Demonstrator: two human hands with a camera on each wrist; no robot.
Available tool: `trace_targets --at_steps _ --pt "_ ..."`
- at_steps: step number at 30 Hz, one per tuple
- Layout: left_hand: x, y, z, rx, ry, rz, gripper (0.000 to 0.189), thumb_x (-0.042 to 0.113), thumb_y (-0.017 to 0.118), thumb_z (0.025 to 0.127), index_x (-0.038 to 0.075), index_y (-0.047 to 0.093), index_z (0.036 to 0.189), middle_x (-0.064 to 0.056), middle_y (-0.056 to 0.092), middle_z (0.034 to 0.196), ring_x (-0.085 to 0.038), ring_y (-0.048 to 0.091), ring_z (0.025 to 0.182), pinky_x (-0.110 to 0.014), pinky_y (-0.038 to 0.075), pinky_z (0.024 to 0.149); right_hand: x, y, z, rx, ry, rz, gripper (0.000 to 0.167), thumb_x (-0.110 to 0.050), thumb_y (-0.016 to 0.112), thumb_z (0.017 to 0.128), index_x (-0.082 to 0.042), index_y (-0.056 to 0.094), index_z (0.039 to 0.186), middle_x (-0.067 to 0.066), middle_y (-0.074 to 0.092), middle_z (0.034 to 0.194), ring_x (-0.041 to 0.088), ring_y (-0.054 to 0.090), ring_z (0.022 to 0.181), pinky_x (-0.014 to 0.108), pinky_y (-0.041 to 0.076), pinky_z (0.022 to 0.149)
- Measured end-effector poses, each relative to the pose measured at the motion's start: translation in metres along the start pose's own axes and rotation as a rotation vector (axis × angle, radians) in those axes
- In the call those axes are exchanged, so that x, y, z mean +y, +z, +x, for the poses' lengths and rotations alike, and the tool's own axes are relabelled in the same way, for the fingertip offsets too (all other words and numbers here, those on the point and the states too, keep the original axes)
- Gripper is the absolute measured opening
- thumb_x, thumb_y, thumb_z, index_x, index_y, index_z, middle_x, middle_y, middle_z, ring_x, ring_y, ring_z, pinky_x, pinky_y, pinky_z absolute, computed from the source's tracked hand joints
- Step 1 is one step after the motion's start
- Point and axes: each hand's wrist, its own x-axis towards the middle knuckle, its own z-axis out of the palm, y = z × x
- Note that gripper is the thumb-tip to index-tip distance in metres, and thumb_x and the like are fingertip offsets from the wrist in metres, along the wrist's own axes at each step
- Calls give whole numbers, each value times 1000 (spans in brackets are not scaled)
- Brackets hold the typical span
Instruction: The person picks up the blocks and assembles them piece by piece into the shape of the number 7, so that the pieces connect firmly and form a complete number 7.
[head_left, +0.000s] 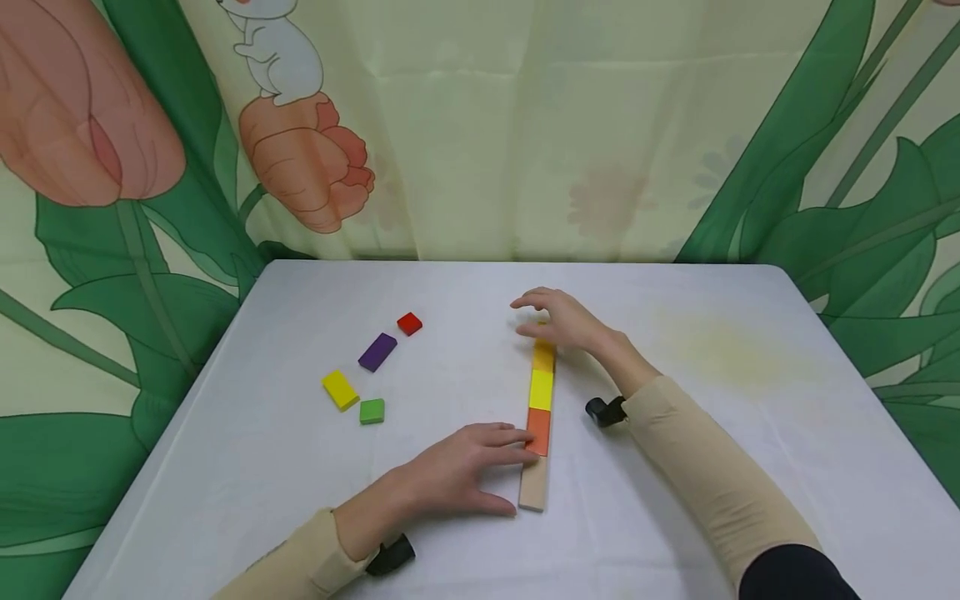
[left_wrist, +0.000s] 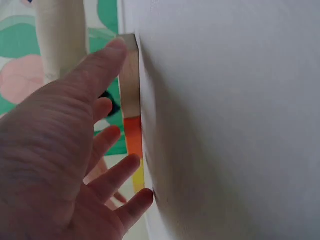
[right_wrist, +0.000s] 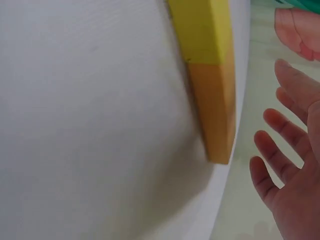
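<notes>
A straight row of blocks runs away from me on the table. From near to far it has a plain wooden block (head_left: 533, 486), an orange block (head_left: 537, 432), a yellow block (head_left: 541, 390) and an amber block (right_wrist: 214, 110). My left hand (head_left: 468, 469) is spread beside the near end, its fingertips overlapping the orange block and its thumb near the wooden one. Over the far end hovers my right hand (head_left: 566, 321), fingers loosely extended and holding nothing. In the right wrist view, a gap separates that hand from the amber block.
Left of the row lie a red block (head_left: 409, 323), a purple block (head_left: 377, 352), another yellow block (head_left: 341, 390) and a green block (head_left: 372, 411). A white cloth covers the table (head_left: 262, 442). Behind it hangs a printed curtain (head_left: 480, 150).
</notes>
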Motion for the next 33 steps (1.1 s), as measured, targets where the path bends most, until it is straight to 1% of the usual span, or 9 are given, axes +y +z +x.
trace_targets --at_steps 5,11,15,18,22,26,33 --pt "0 3 2 11 19 45 58 39 80 88 20 63 140 2 50 151 -19 42 140 -37 33 115 -10 0 15 -19 -22 -11 44 -23 72 96 -6 63 136 11 57 139 30 46 134 47 34 113" --pt "-2 6 4 33 47 87 54 39 79 89 20 66 137 2 53 148 -17 46 137 -35 36 113 -23 4 32 -31 -97 -8 43 -21 72 96 -4 64 134 11 59 137 29 49 131 44 36 112" --pt "-3 7 6 40 67 108 53 39 79 89 20 66 136 0 54 147 -17 47 136 -34 36 113 -31 10 45 -61 -119 -11 44 -22 72 96 -5 63 135 10 58 139 28 48 132 43 36 113" --pt "-3 6 4 47 68 126 54 41 79 88 20 67 136 0 54 147 -17 47 136 -34 35 113 -38 17 58 -88 -132 -1 44 -22 72 96 -6 63 136 9 57 140 26 47 133 41 35 113" --pt "-2 6 4 56 63 137 53 41 79 88 19 67 135 1 54 147 -18 47 136 -34 35 113 -46 25 69 -119 -153 7 45 -22 71 96 -7 62 138 7 56 141 24 46 134 39 35 113" --pt "-1 7 4 66 62 130 52 41 79 88 19 68 134 0 54 147 -19 48 136 -34 35 113 -51 33 78 -155 -176 -4 46 -23 70 97 -8 61 140 7 55 144 23 45 135 36 35 113" --pt "-1 9 5 60 70 127 52 41 78 89 19 67 135 1 53 148 -18 47 137 -35 35 114 -53 37 84 -160 -219 14 46 -20 70 97 -7 60 140 7 54 145 23 46 135 36 36 112"
